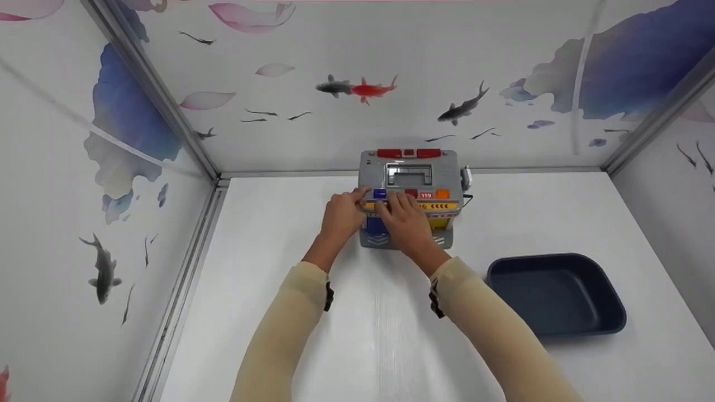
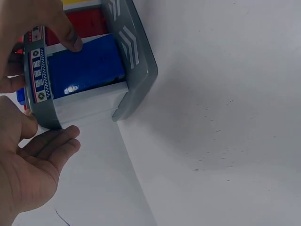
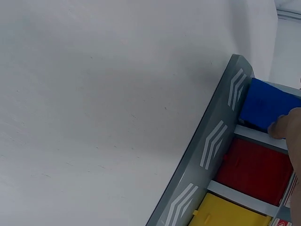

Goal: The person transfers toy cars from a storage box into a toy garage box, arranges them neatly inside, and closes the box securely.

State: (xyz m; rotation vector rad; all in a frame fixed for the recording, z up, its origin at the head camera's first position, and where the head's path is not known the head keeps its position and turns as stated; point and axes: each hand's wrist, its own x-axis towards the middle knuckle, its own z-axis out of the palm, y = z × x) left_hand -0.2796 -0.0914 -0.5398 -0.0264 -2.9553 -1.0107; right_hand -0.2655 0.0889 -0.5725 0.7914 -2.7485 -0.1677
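Observation:
A grey toy garage (image 1: 410,167) stands against the back wall, with a blue door (image 2: 89,66), a red door (image 3: 254,167) and a yellow door (image 3: 225,212) in front. My left hand (image 1: 342,215) touches the left corner of its roof, and its fingers extend beside the side wall in the left wrist view. My right hand (image 1: 408,223) holds the front roof edge, fingers on top and thumb below against the blue door. Coloured buttons, among them an orange one (image 1: 442,194), line the roof front. My right fingers partly cover this row.
A dark blue plastic tub (image 1: 558,329) stands on the white table (image 1: 268,234), right of my right forearm. White panels (image 1: 268,145) painted with fish and petals enclose the back and sides. Metal framing (image 1: 195,139) runs along their corners.

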